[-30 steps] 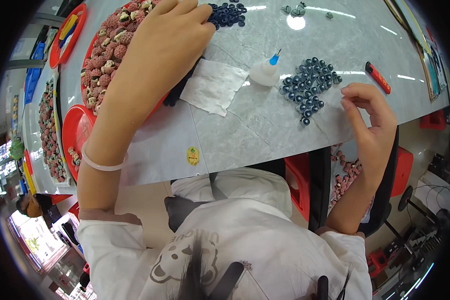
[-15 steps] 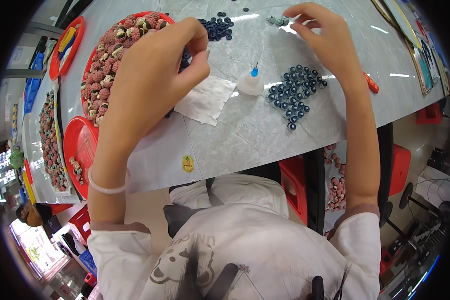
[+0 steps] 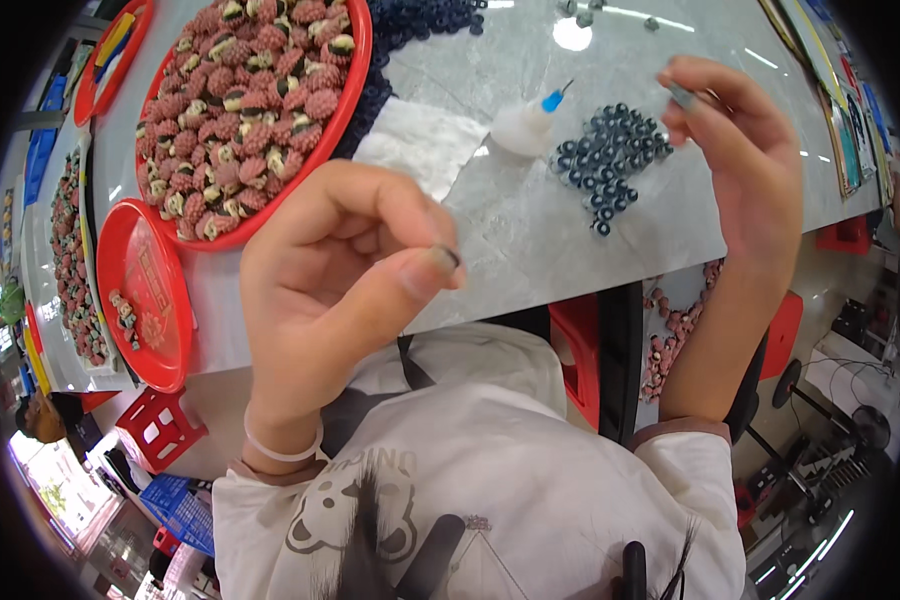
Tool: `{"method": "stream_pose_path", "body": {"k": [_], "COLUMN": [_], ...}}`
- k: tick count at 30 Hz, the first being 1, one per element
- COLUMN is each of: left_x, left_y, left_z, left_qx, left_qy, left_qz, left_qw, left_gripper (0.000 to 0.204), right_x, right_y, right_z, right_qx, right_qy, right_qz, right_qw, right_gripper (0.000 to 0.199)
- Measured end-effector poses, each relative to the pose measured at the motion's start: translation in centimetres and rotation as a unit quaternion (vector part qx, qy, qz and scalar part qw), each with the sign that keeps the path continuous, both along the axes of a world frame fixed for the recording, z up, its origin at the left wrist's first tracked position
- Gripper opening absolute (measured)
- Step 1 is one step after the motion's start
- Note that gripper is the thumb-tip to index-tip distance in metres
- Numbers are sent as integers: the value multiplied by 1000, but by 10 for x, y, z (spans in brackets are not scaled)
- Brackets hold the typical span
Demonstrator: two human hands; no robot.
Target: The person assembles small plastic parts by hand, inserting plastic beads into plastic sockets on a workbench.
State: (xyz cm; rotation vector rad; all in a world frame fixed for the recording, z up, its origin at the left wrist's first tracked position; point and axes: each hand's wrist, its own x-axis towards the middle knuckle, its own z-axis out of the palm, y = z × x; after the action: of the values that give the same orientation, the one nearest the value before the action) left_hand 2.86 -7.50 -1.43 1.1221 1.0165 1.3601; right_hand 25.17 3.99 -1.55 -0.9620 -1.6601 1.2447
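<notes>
— Small dark ring-shaped bead [image 3: 448, 256], pinched between thumb and forefinger of my left hand [image 3: 345, 270], held up over the near edge of the grey marble-look table [image 3: 530, 230]. I judge it light, hard and slippery; best gripped by its rim.

— And the right hand [image 3: 740, 150]?

— Raised, fingertips closed on a tiny grey piece [image 3: 682, 95], above the cluster of dark blue beads [image 3: 610, 160]. Beside that sits a white squeeze bottle with blue nozzle [image 3: 525, 125]. No labels I can make out; the round red tray of pink berry-like ornaments [image 3: 255, 110] lies to the left.
</notes>
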Motion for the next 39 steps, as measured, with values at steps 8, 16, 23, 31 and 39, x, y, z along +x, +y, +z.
{"method": "stream_pose_path", "body": {"k": [8,16,23,31,39], "left_x": [21,24,25,25,21], "left_y": [-2,-10,-12,-8,-3], "left_z": [-14,-11,-9,-12,-12], "left_qx": [40,80,91,260,336], "left_qy": [-12,81,131,283,359], "left_qz": [-12,-18,-4,62,85], "left_qw": [999,993,987,921,867], "left_gripper": [22,22,21,16,16], "right_x": [-25,-38,-34,-45,-44], "right_y": [-70,-75,-83,-92,-89], "right_z": [3,-10,-1,-2,-12], "right_qx": [-134,6,-79,-169,-158], "right_qy": [173,166,182,271,289], "right_qz": [135,131,137,90,109], "right_qw": [966,977,970,943,938], "right_gripper": [16,17,19,18,17]}}
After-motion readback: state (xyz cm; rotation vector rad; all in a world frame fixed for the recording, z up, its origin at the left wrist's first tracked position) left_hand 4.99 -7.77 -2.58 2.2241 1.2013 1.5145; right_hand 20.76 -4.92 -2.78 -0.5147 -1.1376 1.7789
